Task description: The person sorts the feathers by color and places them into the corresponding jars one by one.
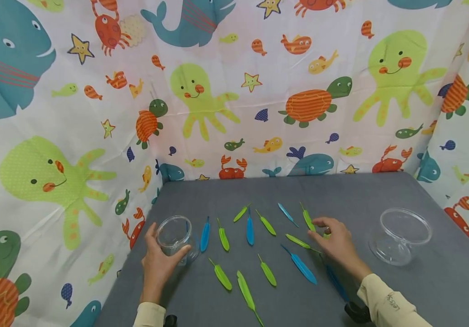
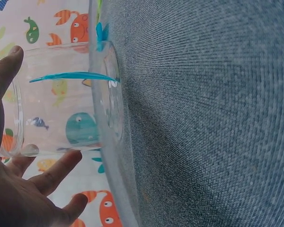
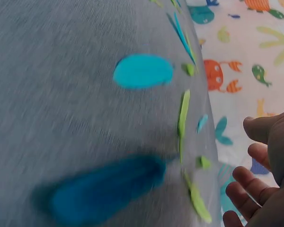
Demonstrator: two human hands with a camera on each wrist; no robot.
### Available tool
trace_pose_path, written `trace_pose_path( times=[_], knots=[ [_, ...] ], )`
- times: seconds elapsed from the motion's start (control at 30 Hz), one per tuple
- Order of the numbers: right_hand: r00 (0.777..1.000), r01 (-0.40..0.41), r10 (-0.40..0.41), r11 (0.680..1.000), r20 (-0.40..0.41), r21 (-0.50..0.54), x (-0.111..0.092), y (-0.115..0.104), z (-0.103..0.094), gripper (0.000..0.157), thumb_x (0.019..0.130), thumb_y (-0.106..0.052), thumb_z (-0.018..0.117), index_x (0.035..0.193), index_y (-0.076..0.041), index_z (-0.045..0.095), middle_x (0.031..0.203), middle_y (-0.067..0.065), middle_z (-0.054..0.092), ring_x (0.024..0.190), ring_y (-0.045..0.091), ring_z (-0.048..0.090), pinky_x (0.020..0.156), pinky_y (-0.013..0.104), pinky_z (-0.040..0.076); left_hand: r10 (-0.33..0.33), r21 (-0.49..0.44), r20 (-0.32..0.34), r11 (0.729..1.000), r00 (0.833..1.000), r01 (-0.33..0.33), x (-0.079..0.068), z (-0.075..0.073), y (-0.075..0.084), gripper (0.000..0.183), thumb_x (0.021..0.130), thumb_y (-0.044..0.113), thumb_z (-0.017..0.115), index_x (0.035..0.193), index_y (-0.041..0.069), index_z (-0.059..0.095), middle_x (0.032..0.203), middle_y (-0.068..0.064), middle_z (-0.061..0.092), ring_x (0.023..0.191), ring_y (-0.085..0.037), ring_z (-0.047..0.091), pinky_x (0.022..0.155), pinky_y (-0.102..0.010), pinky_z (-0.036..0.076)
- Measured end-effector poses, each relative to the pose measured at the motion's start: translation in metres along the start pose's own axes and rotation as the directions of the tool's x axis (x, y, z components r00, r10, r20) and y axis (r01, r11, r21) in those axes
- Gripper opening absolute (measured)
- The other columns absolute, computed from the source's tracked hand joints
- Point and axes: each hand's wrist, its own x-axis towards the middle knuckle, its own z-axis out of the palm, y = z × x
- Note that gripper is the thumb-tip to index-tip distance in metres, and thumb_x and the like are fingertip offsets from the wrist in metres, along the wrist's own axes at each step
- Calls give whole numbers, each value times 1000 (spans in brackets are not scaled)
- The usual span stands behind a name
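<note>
My left hand (image 1: 156, 268) grips a clear jar (image 1: 174, 240) at the left of the table, thumb on one side and fingers on the other. A thin blue feather (image 2: 75, 75) stands inside the jar, seen through its wall in the left wrist view. My right hand (image 1: 336, 240) hovers over the right part of the scattered feathers, its fingers loosely bent and holding nothing. Close by its fingertips lies a green feather (image 1: 308, 219), with another green feather (image 1: 297, 240) just in front. A darker blue feather (image 1: 336, 284) lies beneath the right wrist.
Several more green and blue feathers are spread over the middle of the grey table (image 1: 201, 309), among them a blue feather (image 1: 250, 229) and a long green feather (image 1: 245, 290). A clear footed bowl (image 1: 393, 252) stands at the right. Patterned cloth (image 1: 226, 113) hangs behind and beside the table.
</note>
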Motion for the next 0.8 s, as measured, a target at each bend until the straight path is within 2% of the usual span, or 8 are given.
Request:
trace_pose_path(
  times=[0.2,0.43,0.63,0.8],
  knots=[
    [996,-76,73,994,-48,-81,-13,12,-18,35,87,-20,81,117,-6,71,104,20,69,91,37,62,78,56,32,-8,-7,15,1000,1000,9,0,0,2,126,71,54,90,163,31,6,166,-14,33,142,-48,42,108,-79,17],
    [987,-159,155,976,-42,-146,-29,27,-28,43,84,-23,83,119,-3,68,97,19,66,91,36,59,76,59,35,-10,3,17,1000,1000,10,1,-1,3,127,70,56,89,163,32,6,166,-15,32,142,-48,42,109,-79,17],
    [979,-203,203,959,-23,-198,-40,40,-34,50,81,-25,84,121,-2,66,103,23,68,95,41,60,76,57,38,-6,14,36,1000,999,5,2,-3,5,127,71,58,88,163,30,5,167,-17,29,146,-47,37,109,-79,14],
    [972,-236,233,940,-40,-248,-50,47,-37,54,77,-25,86,121,-1,66,109,25,69,97,44,60,75,60,41,-13,12,42,1000,999,13,1,-3,5,127,71,57,89,163,29,4,167,-18,28,146,-48,37,110,-79,12]
  ],
)
